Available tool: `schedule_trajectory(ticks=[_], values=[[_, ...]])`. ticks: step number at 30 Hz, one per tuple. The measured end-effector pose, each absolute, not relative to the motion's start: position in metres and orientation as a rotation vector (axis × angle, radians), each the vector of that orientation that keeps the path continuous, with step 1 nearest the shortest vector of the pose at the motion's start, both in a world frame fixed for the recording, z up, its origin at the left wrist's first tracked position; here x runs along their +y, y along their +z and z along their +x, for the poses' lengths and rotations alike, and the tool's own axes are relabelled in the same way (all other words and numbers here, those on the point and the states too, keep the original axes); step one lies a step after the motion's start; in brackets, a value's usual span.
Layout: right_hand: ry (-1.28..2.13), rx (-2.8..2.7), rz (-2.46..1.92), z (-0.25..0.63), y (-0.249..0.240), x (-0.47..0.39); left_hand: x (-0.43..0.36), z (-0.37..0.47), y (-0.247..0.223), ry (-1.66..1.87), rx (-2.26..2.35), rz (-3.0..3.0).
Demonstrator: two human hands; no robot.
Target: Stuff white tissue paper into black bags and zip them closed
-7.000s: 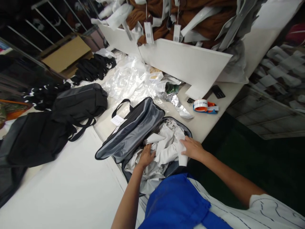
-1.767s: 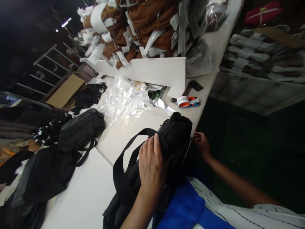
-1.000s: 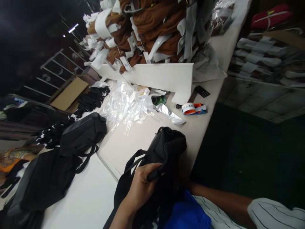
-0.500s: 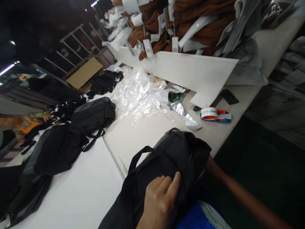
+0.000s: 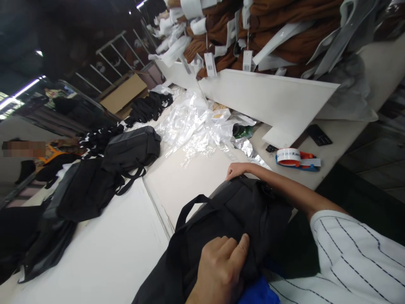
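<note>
A black fabric bag (image 5: 218, 215) with a strap handle lies across the near side of the table, right in front of me. My left hand (image 5: 221, 264) is on its near side, fingers curled into the cloth and thumb stretched along it. At the bag's far end, my right hand (image 5: 236, 170) is closed over the top edge; its fingertips are partly hidden. The strap handle (image 5: 186, 211) stands up in a loop on the left, touched by neither hand. Some blue material (image 5: 259, 291) shows under the bag at the bottom.
More black bags (image 5: 131, 147) lie at the left, near another person. Crumpled clear plastic (image 5: 193, 122) covers the table's middle. On the right are a tape dispenser (image 5: 297, 159) and a black remote-like object (image 5: 319, 135). Tagged brown garments (image 5: 284, 46) are piled behind a white board (image 5: 268, 93).
My right hand has come up from behind the bag's right end onto its far top edge, and its arm now crosses above the bag. My left hand stays on the cloth.
</note>
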State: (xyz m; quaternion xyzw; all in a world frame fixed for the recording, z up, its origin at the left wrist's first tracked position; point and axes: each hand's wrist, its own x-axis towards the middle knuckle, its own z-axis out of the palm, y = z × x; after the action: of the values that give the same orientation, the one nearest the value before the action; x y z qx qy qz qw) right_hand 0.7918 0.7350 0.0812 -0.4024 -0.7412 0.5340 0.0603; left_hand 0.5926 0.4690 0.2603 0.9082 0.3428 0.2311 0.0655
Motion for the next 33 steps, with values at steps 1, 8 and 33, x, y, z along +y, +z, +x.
schedule_trajectory(ticks=[1,8,33], values=[[1.626,-2.272,-1.226,0.788,0.077,0.737,0.469,0.592,0.259,0.698,1.037,2.728],[1.688,-2.139,-1.240,0.779,0.069,0.728,0.473,0.591,0.262,0.707,1.018,2.715],[1.007,-2.570,-1.047,0.817,0.089,0.713,0.477,0.576,0.265,0.599,0.925,2.808]])
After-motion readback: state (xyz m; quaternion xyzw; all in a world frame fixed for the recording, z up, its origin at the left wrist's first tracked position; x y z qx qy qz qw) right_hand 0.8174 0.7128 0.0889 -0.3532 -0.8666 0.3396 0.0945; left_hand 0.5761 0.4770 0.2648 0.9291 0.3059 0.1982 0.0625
